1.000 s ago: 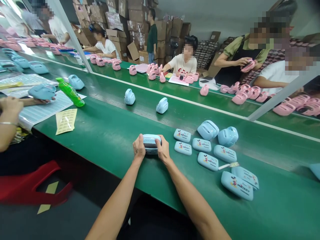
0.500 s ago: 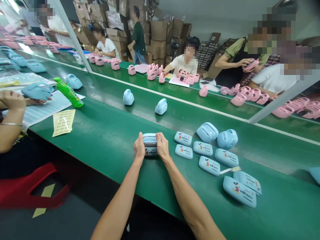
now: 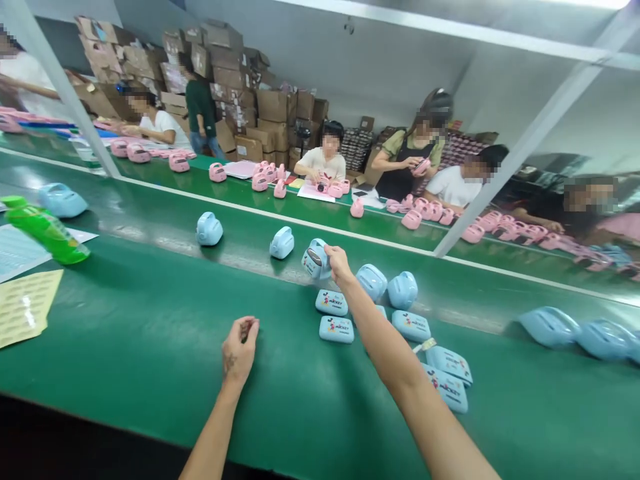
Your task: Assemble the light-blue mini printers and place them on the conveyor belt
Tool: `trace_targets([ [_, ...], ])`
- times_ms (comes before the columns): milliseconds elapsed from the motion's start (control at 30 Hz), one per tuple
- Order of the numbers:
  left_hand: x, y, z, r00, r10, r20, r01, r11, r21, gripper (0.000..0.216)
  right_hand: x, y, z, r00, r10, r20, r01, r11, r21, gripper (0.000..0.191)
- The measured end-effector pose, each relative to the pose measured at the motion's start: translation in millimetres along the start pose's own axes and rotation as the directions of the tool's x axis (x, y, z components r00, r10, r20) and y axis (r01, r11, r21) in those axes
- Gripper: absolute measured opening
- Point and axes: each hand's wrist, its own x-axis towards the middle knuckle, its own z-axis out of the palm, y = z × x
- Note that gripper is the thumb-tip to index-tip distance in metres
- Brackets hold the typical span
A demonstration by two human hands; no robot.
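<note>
My right hand is stretched forward over the green conveyor belt, gripping a light blue toy camera body just above the belt. My left hand rests low on the near belt, fingers curled loosely, with nothing seen in it. Just right of my right arm lie several flat blue covers with cartoon prints and two blue bodies. Two more blue bodies stand farther left on the belt.
A green bottle and sticker sheets lie at the left. More blue bodies sit at the right. Beyond a white divider line, people work on pink bodies. Cardboard boxes are stacked behind.
Both hands held the blue body close to me; now my right hand alone has carried it forward onto the belt. My left hand let go and stayed near. The view tilted up.
</note>
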Motion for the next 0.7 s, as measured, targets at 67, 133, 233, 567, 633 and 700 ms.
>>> trace_targets([
  [67,-1.0,-4.9,0.3,0.995,0.066,0.071,-0.077,0.982,0.17,0.038,22.3,-3.5,-8.9,0.999,0.019,-0.042,-0.023,0.995,-0.098,0.042],
  [133,-0.9,-6.1,-0.2,0.984,0.115,0.138,-0.15,0.949,0.279,0.032,33.4,-1.9,-15.1,0.997,0.049,-0.059,-0.06,0.976,-0.209,0.036],
  [233,-0.2,-3.9,-2.4,0.974,0.153,0.169,-0.204,0.917,0.344,0.026,37.9,5.5,-22.5,0.994,0.093,-0.062,-0.11,0.92,-0.375,0.036],
  [567,-0.8,-1.8,-2.1,0.967,0.196,0.162,-0.244,0.896,0.371,0.024,39.3,-16.2,-95.6,0.993,0.045,0.11,0.061,0.6,-0.798,0.031],
  [633,-0.5,-1.9,-0.9,0.967,0.196,0.164,-0.245,0.894,0.376,0.025,29.2,-19.3,-116.5,0.99,0.066,0.125,0.076,0.503,-0.861,0.031],
  [700,0.6,-2.2,0.1,0.965,0.2,0.167,-0.251,0.889,0.384,0.024,17.2,-19.8,-131.6,0.986,0.104,0.127,0.073,0.415,-0.907,0.029],
])
